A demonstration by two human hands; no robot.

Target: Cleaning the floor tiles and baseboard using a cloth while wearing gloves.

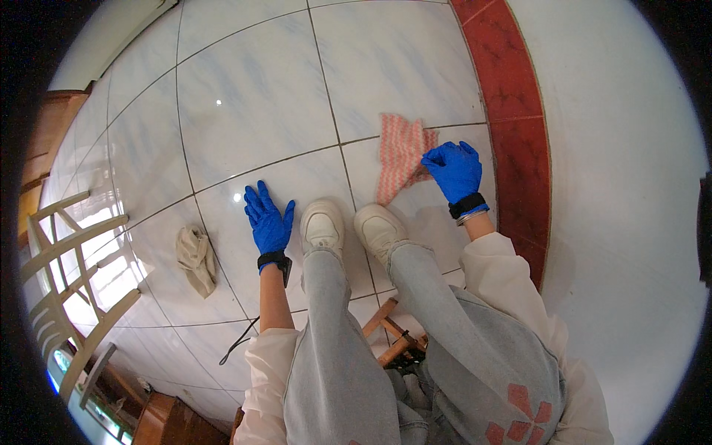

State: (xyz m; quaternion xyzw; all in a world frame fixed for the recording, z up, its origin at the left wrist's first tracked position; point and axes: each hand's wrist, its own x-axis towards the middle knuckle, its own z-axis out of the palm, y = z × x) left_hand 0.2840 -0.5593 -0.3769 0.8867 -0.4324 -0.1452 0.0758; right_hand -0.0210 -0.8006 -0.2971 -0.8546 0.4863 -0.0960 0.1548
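Note:
My right hand [455,171], in a blue glove with a dark wrist strap, has its thumb and fingers pinched on the right edge of a pink-and-white striped cloth [400,150]. The cloth lies crumpled on the white tiled floor [250,100], partly covering a grout line. To the left of my shoes, my left hand [267,217] is gloved the same way, palm down with its fingers apart. It holds nothing; whether it touches the tile cannot be told. Further left, a bunched beige cloth [196,260] rests on the floor.
My light shoes [322,223] stand between my hands. A wooden stool [394,334] is partly hidden beneath me. Along the right runs a red tile border [517,117] against a white wall [617,167]. A pale chair [78,245] and a brown wooden box-like piece [167,420] are at left.

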